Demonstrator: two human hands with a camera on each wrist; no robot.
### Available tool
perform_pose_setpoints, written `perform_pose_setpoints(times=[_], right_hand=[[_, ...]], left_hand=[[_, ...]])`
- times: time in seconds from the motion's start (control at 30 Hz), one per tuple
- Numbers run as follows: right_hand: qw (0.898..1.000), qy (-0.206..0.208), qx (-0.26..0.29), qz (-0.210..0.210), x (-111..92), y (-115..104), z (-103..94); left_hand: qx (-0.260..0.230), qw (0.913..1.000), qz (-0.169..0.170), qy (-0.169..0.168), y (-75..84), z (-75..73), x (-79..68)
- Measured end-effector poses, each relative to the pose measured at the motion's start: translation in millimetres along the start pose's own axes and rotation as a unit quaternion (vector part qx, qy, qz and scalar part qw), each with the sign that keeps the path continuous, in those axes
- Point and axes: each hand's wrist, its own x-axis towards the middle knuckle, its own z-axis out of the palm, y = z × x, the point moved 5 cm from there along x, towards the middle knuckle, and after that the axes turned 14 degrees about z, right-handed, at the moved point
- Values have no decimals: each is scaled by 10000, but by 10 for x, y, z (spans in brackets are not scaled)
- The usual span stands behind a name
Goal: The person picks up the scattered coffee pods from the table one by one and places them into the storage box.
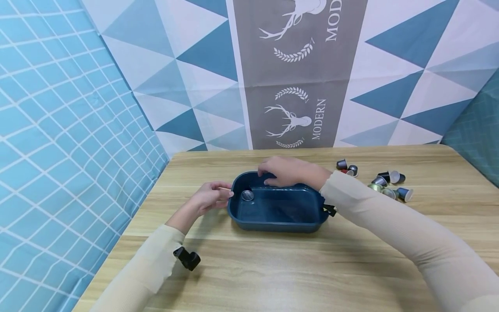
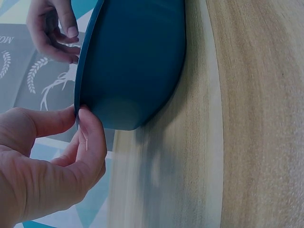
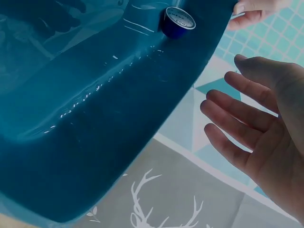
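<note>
My left hand (image 1: 212,197) pinches the left rim of a dark blue plastic basin (image 1: 278,210) between thumb and fingers. In the left wrist view the fingertips of that hand (image 2: 61,161) meet on the thin rim. One dark blue coffee capsule (image 3: 178,23) with a silver lid is inside the basin, toward its left end. My right hand (image 1: 286,170) is over the basin's far side, holding nothing. Its fingers are spread and slightly bent in the right wrist view, apart from the rim. Bright reflections show on the basin's inner surface.
On the wooden table (image 1: 273,268), to the right of the basin, lie two clusters of coffee capsules: a small one (image 1: 347,168) and a larger one (image 1: 390,186) farther right. A patterned cloth (image 1: 210,52) hangs behind the table, with blue grid cloth (image 1: 58,130) at the left.
</note>
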Motion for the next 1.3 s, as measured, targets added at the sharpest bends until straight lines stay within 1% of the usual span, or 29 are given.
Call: perform_pose_setpoints(times=[0.27,0.37,0.6,0.8,1.3], right_hand=[[9976,671,-140,-129,-136,66,-9],[9961,861,-156,-129,-179,99,2],[9942,1066,-106,51,-269,180,13],[9910,1333,-70,51,-361,230,-8],[9829,1810,-308,105,-608,391,9]], left_hand=[[13,10000,-18,-12,15,9,1],[-10,10000,-23,-22,26,9,-2],[-49,10000,-20,-13,43,6,1],[-21,10000,-29,-11,41,1,6],[2,10000,-83,8,21,-4,-5]])
